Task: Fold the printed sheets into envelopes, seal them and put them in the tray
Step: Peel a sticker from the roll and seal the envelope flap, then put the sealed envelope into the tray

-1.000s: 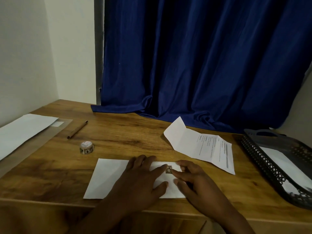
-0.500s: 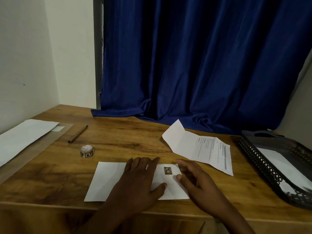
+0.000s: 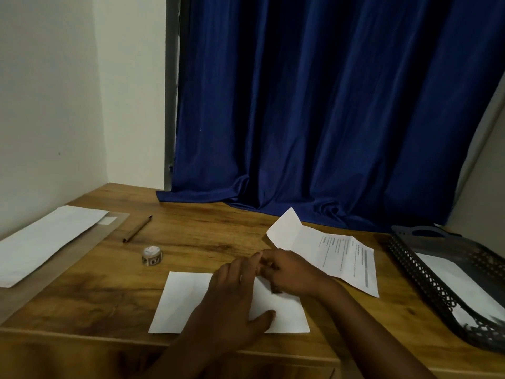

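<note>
A white envelope (image 3: 188,302) lies flat near the table's front edge. My left hand (image 3: 232,302) rests on its middle with fingers stretched forward and the thumb spread to the right. My right hand (image 3: 289,272) sits over the envelope's top edge, fingers curled, its fingertips meeting those of the left hand. The small seal sticker is hidden under the hands. A folded printed sheet (image 3: 341,255) lies just behind and to the right. The black mesh tray (image 3: 410,258) stands at the far right with white paper (image 3: 451,277) inside.
A small sticker roll (image 3: 152,256) and a brown pen (image 3: 137,228) lie at mid-left. A long white sheet on a clear sleeve (image 3: 46,242) rests along the left edge. A blue curtain (image 3: 314,132) hangs down onto the table's back.
My right hand moved left and up over the sticker on the flap, which is now covered. My left hand's fingers shifted forward to meet it. The view tilted upward.
</note>
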Motion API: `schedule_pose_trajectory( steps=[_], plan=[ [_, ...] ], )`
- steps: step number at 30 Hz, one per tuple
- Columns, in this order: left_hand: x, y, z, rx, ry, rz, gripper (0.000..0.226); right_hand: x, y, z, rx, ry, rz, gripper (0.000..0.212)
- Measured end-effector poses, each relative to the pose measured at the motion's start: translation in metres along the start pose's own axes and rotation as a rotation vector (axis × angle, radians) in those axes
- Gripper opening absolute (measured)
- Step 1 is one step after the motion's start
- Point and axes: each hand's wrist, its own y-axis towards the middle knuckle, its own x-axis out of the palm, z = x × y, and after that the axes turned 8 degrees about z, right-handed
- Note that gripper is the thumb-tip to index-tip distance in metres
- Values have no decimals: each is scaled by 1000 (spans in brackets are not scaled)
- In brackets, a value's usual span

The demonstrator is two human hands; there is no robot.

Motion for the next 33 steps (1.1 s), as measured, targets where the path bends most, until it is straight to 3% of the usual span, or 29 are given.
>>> schedule_pose_trajectory(
  steps=[3,6,8,11,13,15,18,27,33],
  plan=[
    [1,0,1,-13,4,38,109,-2,12,-11,-35,-16,-96,5],
    [-1,2,3,8,43,78,112,-6,19,-17,-58,7,-138,27],
    [-4,1,4,37,36,85,112,-13,21,-18,-56,18,-174,28],
    [-11,0,7,69,-18,128,104,-28,16,-17,-13,84,-195,13],
    [-16,-1,8,96,-52,213,94,-43,6,-11,74,145,-164,25],
    [-19,-2,7,106,-108,323,84,-65,-11,-3,167,191,-110,23],
    [-16,0,4,43,-170,367,80,-108,-42,14,239,241,36,19],
    [40,37,42,34,-171,-178,89,-243,-152,99,550,195,789,16],
    [69,50,74,88,-38,-316,84,-280,-196,161,714,52,1025,22]
  ],
)
